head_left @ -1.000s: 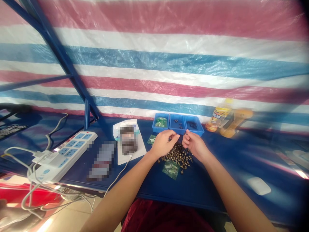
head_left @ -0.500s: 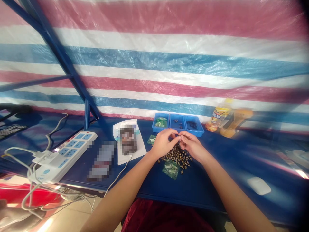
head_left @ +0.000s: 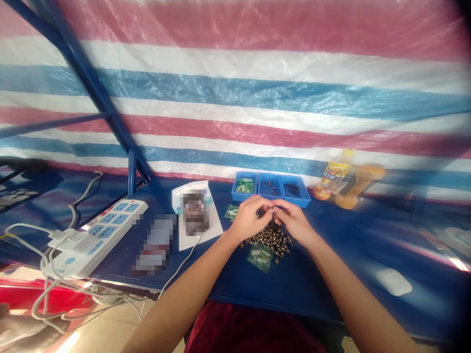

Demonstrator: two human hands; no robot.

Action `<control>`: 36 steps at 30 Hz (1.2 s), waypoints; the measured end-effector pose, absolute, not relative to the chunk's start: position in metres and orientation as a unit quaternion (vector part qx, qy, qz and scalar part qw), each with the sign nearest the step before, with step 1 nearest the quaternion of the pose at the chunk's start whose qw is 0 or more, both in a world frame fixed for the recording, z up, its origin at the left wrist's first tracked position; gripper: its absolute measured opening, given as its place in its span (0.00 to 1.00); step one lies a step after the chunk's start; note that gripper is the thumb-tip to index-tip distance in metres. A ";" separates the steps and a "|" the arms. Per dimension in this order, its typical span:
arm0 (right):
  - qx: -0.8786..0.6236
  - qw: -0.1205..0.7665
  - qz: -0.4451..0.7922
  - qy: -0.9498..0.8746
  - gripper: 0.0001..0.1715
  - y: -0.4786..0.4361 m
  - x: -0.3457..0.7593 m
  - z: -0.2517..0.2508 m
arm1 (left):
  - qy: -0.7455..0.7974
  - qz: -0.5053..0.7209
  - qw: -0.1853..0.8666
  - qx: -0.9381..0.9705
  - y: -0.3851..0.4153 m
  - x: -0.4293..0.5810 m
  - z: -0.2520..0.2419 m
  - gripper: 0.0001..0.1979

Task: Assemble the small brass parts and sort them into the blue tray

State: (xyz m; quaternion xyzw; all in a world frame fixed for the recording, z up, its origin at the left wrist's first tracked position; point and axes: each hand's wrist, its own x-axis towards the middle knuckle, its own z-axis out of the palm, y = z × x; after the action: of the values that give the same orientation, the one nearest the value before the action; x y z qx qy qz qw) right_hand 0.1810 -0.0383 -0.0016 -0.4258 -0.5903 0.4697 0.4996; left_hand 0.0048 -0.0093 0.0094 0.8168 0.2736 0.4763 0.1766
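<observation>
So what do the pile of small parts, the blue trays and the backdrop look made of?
Pile: metal, probably brass, by its bronze glint. Trays: moulded plastic, smooth matte blue walls. Backdrop: woven plastic tarpaulin, likely, from its glossy, crinkled striped surface.

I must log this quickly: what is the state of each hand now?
Left hand: closed, pinching a small piece over the brass parts.
Right hand: closed, pinching the same small piece.

shiny brass-look metal bits (head_left: pixel 270 239), glossy blue plastic bins (head_left: pixel 271 188), clear plastic baggie (head_left: pixel 260 257), matt blue cloth tabletop (head_left: pixel 294 279)
</observation>
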 end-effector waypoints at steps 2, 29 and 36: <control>-0.427 0.495 0.449 -0.610 0.18 -0.038 0.180 -0.001 | 0.278 0.471 0.172 0.819 -0.009 0.005 0.009 0.05; -0.470 0.508 0.417 -0.589 0.21 -0.027 0.195 -0.007 | 0.348 0.473 0.168 0.792 -0.006 0.006 0.006 0.07; -0.468 0.497 0.430 -0.591 0.21 -0.027 0.198 -0.008 | 0.349 0.457 0.181 0.798 -0.007 0.005 0.007 0.07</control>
State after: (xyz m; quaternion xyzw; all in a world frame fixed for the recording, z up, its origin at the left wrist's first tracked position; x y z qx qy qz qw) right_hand 0.1978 -0.0265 -0.0077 -0.4678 -0.5913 0.4298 0.4968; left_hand 0.0054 -0.0066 0.0069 0.7978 0.3495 0.4567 0.1808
